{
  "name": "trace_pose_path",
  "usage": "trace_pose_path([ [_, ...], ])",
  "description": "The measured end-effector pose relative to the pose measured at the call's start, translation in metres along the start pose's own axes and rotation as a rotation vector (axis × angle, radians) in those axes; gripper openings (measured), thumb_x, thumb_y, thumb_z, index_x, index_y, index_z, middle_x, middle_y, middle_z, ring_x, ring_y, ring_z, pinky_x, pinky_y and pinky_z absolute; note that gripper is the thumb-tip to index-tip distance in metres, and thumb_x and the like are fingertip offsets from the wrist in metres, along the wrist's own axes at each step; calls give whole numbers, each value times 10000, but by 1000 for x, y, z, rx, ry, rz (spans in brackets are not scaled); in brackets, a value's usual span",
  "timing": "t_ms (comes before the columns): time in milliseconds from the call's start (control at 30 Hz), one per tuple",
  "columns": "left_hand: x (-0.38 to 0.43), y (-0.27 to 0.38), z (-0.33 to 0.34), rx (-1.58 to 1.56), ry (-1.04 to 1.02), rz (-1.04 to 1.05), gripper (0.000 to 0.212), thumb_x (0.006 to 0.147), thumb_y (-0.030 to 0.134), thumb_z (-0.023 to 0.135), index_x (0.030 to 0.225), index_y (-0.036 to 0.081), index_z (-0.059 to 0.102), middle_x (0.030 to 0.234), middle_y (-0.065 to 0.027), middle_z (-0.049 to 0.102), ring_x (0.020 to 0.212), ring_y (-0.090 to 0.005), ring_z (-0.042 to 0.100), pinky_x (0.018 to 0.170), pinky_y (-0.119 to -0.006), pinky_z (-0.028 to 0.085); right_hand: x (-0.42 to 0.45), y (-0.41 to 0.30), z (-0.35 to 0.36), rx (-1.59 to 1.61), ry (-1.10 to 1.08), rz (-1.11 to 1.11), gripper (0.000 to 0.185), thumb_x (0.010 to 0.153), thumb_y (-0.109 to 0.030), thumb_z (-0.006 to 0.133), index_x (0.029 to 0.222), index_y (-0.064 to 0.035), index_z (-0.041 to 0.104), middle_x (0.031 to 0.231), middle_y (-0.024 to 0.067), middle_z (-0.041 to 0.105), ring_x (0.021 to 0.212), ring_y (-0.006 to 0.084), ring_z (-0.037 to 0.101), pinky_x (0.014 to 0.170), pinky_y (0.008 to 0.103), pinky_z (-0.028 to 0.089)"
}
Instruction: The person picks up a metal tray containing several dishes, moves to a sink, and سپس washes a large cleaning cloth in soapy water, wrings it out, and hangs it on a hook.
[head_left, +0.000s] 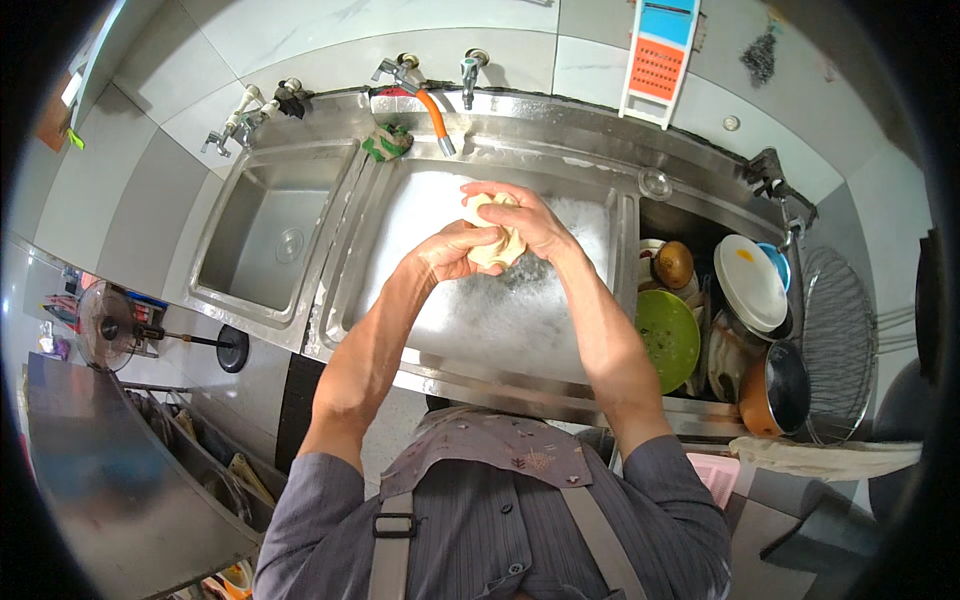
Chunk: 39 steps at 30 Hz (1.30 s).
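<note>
A crumpled pale-yellow cloth is bunched between my two hands above the middle basin of a steel sink. My left hand grips its lower left part, thumb laid across it. From the upper right, my right hand closes over the same cloth with its fingers curled around the top. Below the hands, white suds and foamy water cover the basin's bottom. The water's depth cannot be told.
An orange-hosed faucet and a metal tap overhang the basin's back. A green scrub cloth lies on the ledge. The right basin holds a green bowl, white plates and an orange pot. A fan stands at left.
</note>
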<state>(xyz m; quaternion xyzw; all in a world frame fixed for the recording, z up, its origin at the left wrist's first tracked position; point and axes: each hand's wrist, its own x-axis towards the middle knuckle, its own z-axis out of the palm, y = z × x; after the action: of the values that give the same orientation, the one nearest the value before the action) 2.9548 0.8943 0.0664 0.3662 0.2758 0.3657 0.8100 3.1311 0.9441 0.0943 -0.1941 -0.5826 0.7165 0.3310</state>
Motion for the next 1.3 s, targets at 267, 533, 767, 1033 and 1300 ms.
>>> trace_pose_path([
  [267,5,5,25,280,161,-101,193,768,92,773,842,135,600,737,30,554,615,-56,501,457,-217,358,5,22,1,-289,108,73,160,818,-124,664,917,-3,692,826,46,673,780,125,613,693,280,500],
  [533,15,-34,21,762,504,-175,144,788,102,655,729,82,526,531,-6,415,359,-99,330,281,-294,181,3,47,17,-501,346,58,241,857,-219,600,842,19,637,753,115,657,718,205,612,678,361,496],
  [767,30,-92,1,1556,696,-142,360,805,347,692,932,11,719,920,-228,717,890,-419,688,826,-497,540,8,134,-2,-604,516,115,378,916,-328,568,884,42,636,882,243,674,809,350,644,757,458,490],
  [1033,-4,-115,-4,1397,905,-189,430,799,286,697,1081,-31,624,909,-226,717,868,-413,696,798,-498,554,9,167,12,-302,452,372,315,943,-263,584,1047,26,657,938,118,669,894,205,622,790,360,495],
  [1300,-70,-34,-20,723,663,-155,629,836,357,758,1226,-67,507,995,-191,684,880,-241,699,640,-329,582,25,134,35,-3,376,290,370,957,-347,643,1210,-78,633,1092,42,650,1021,158,610,878,327,489],
])
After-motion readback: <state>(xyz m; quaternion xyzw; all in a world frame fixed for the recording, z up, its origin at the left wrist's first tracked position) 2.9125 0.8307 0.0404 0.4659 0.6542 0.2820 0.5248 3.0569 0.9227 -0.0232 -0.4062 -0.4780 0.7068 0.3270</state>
